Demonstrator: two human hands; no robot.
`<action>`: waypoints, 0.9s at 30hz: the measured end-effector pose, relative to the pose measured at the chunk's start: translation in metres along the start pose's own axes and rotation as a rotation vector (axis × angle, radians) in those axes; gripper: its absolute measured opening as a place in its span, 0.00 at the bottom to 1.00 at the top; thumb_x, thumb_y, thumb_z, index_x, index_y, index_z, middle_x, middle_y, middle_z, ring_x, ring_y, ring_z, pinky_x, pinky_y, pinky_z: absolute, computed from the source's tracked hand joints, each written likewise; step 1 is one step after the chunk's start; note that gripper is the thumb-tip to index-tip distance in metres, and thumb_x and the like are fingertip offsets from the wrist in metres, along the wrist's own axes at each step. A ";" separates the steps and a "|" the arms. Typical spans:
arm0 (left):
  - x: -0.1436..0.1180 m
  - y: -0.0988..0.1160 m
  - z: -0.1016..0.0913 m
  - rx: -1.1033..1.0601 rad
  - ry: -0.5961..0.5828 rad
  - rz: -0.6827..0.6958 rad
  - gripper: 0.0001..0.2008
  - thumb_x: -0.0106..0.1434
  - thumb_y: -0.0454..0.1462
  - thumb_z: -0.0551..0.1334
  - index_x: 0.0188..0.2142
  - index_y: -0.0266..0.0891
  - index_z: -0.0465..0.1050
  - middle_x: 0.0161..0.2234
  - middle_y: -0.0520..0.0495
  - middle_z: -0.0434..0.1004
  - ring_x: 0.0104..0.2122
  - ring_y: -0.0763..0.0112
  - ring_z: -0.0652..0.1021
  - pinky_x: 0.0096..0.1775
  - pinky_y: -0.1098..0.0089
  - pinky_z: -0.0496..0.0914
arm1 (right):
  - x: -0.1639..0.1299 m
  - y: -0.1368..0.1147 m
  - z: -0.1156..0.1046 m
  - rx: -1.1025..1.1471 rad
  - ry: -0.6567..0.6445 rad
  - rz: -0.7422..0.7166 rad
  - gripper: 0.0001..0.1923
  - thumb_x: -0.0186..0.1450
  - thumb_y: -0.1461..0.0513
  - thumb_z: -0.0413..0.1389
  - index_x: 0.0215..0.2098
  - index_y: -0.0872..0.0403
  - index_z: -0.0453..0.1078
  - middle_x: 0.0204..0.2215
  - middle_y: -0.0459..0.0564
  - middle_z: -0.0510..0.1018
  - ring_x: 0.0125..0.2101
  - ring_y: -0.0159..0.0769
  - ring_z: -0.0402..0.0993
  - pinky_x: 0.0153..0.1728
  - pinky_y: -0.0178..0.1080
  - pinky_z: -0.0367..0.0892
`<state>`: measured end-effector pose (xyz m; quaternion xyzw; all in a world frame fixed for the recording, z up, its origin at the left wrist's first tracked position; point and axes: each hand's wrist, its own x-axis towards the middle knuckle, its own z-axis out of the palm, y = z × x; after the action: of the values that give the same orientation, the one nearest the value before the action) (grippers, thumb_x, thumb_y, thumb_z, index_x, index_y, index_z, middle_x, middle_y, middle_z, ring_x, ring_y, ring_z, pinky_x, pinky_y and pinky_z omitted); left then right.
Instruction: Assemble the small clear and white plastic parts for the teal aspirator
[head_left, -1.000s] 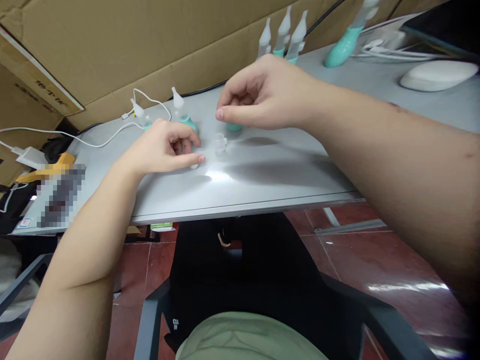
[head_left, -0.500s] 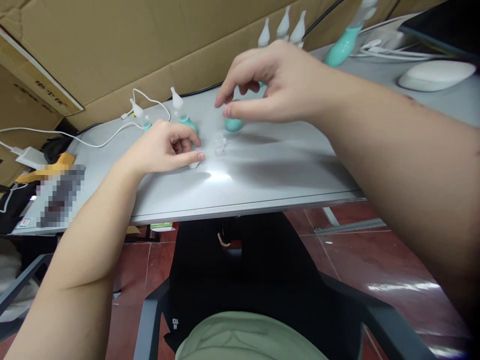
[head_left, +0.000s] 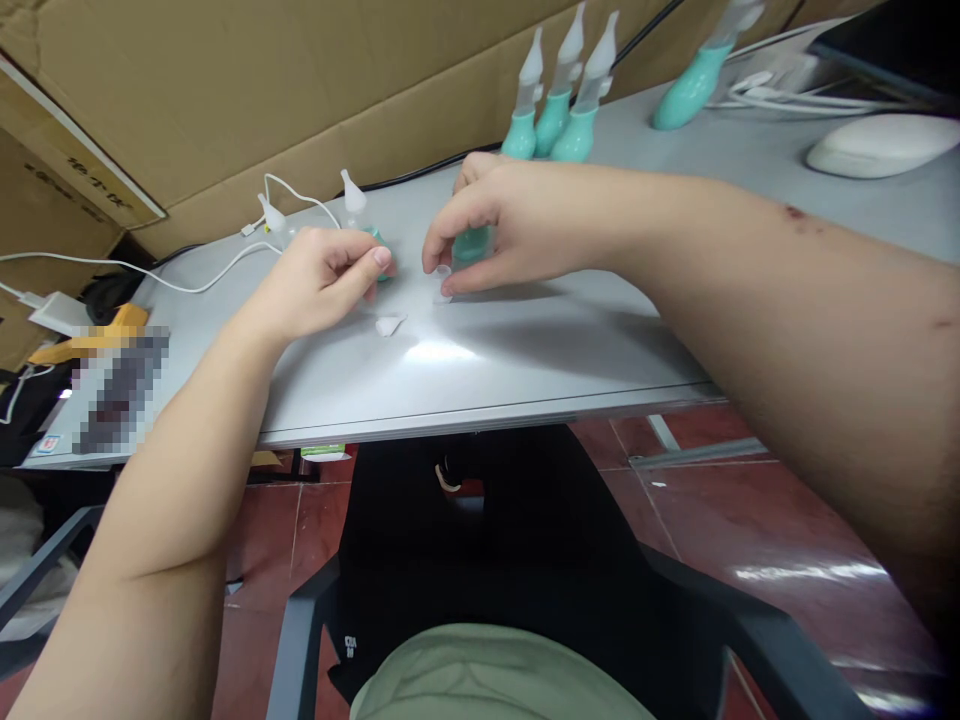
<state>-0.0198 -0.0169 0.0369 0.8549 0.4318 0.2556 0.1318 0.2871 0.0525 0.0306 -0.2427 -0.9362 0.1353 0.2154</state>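
Note:
My right hand (head_left: 487, 225) pinches a small clear plastic tube piece (head_left: 442, 284) between thumb and fingertips, low over the grey table. Partly behind those fingers stands a teal rubber bulb (head_left: 471, 244). My left hand (head_left: 322, 280) is closed, thumb pressed against the fingers; whatever is between them is hidden. Just below it, a loose white soft nozzle tip (head_left: 389, 325) lies on the table. Beyond my left hand are two nasal aspirators with white tips, one upright (head_left: 355, 200) and one leaning (head_left: 274, 218), both partly covered by the hand.
Three teal nasal aspirators (head_left: 555, 115) stand together near the cardboard wall (head_left: 300, 90). Another aspirator (head_left: 694, 85) leans further right, near a white computer mouse (head_left: 881, 145) and cables. On the left are a white cable (head_left: 202, 290), a charger (head_left: 64, 314) and a yellow tool (head_left: 120, 325).
My right hand has come down and closed on the clear tube piece. My left hand has lifted slightly off the white nozzle tip, uncovering it, and its fingers have closed.

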 end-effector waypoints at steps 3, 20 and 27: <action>0.001 -0.002 0.001 -0.020 0.066 -0.009 0.39 0.88 0.72 0.60 0.42 0.42 0.87 0.28 0.47 0.81 0.25 0.69 0.74 0.30 0.64 0.68 | 0.000 -0.004 -0.001 -0.050 -0.020 0.053 0.18 0.70 0.69 0.81 0.53 0.43 0.94 0.42 0.48 0.85 0.57 0.53 0.79 0.57 0.50 0.73; -0.004 0.017 -0.009 -0.118 -0.320 -0.125 0.23 0.64 0.50 0.84 0.55 0.43 0.95 0.36 0.47 0.89 0.31 0.69 0.82 0.32 0.68 0.76 | 0.002 0.003 -0.002 -0.024 0.048 0.047 0.18 0.63 0.68 0.79 0.48 0.42 0.92 0.42 0.48 0.88 0.49 0.50 0.77 0.49 0.47 0.75; -0.007 0.008 -0.017 -0.208 -0.387 -0.100 0.24 0.65 0.44 0.84 0.60 0.45 0.98 0.38 0.46 0.91 0.35 0.68 0.85 0.38 0.70 0.83 | 0.008 0.006 -0.003 0.314 0.343 -0.018 0.16 0.63 0.73 0.71 0.42 0.47 0.89 0.35 0.43 0.86 0.35 0.37 0.74 0.39 0.41 0.74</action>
<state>-0.0274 -0.0277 0.0528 0.8474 0.4114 0.1231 0.3123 0.2845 0.0627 0.0341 -0.2171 -0.8556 0.2340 0.4075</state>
